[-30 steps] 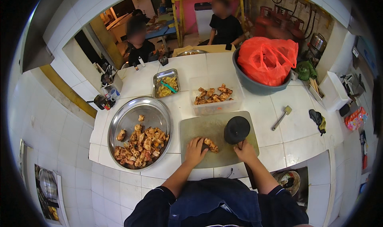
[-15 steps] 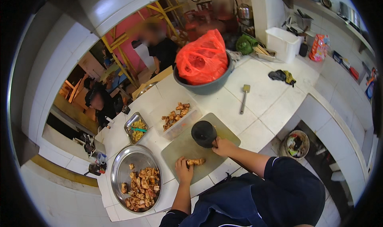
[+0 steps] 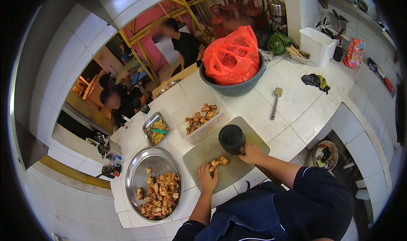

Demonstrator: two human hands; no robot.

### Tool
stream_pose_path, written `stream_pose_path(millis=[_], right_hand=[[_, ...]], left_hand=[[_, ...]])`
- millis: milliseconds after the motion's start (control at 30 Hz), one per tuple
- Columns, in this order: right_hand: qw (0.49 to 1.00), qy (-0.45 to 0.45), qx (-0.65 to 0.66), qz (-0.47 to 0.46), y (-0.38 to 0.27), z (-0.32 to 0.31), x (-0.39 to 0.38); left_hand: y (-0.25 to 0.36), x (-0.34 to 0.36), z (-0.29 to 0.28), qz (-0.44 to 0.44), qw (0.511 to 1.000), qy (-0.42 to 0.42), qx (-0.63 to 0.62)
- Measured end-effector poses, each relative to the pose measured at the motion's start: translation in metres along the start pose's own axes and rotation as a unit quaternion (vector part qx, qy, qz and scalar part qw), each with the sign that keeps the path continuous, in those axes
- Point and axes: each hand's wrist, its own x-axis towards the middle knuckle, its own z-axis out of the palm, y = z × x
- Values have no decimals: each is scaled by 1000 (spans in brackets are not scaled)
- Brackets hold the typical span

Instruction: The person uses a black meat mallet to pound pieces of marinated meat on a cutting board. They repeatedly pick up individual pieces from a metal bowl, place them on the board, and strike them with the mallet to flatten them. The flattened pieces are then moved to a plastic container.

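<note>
On the grey-green cutting board (image 3: 248, 164), a browned chicken piece (image 3: 219, 161) lies under the fingertips of my left hand (image 3: 207, 179). Fingers and thumb close around its near left end. My right hand (image 3: 253, 153) is wrapped round the brown handle of a mallet with a large, rounded black head (image 3: 231, 138). That head hovers or rests over the board, just beyond the chicken; whether it touches cannot be told. Several similar pieces fill a clear plastic container (image 3: 197, 136) behind the board. A heap of browned chicken (image 3: 161, 194) lies in an oval steel tray (image 3: 135, 177) at the left.
A small steel tray (image 3: 149, 126) holds yellowish food and a green utensil. Farther back are a grey basin (image 3: 231, 88) with a red plastic bag (image 3: 233, 56), a brush (image 3: 276, 103), a dark cloth (image 3: 316, 82) and a white bin (image 3: 316, 46). Two people are beyond the counter.
The whole view has shifted, so the counter appears farther right. The chicken piece looks slightly turned and broader. Both hands keep nearly the same places over the board.
</note>
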Motion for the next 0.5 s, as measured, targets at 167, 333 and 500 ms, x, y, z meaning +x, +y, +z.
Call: stream_pose_path(millis=[167, 333, 500], right_hand=[[1000, 0, -10, 23, 0, 3, 8], [996, 9, -40, -77, 25, 12, 15], [998, -50, 10, 28, -12, -13, 3]], left_hand=[[-2, 9, 1, -28, 999, -9, 17], [1, 19, 5, -15, 999, -28, 20], [4, 14, -1, -23, 999, -28, 33]])
